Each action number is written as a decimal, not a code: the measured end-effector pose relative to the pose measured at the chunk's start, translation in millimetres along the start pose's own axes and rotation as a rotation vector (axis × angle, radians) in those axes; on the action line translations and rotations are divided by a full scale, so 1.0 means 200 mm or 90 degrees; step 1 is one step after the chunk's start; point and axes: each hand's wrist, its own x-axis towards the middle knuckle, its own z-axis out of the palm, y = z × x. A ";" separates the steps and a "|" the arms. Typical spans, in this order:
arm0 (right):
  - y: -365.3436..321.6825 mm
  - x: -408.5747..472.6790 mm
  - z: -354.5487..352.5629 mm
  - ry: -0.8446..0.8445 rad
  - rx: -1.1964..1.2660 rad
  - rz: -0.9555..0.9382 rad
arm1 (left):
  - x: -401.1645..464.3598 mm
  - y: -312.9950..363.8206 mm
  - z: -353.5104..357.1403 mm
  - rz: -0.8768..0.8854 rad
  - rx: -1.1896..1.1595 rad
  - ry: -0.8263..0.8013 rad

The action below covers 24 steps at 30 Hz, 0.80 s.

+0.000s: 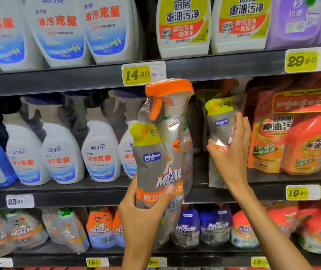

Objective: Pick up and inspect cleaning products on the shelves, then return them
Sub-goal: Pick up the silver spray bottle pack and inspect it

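While the spray pack point(161, 145) was gripped by the left hand point(144, 209) and its neighbour point(220, 131) was steadied by the flat-fingered right hand point(231, 151), reshelving into the gap seemingly remained.

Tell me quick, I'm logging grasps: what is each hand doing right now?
Left hand: fingers curled round the grey plastic-wrapped spray-bottle pack with orange cap, holding it.
Right hand: open, straight fingers touching the matching grey pack on the shelf.
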 end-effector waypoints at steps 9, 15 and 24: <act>0.09 -0.01 -0.06 0.012 0.119 -0.008 | -0.02 -0.13 -0.05 -0.179 -0.067 0.000; 0.10 -0.01 -0.10 0.011 0.179 0.016 | 0.07 -0.10 0.03 -0.194 -0.108 -0.026; 0.11 0.00 -0.10 0.026 0.170 0.020 | 0.32 -0.03 0.23 -0.038 -0.065 -0.038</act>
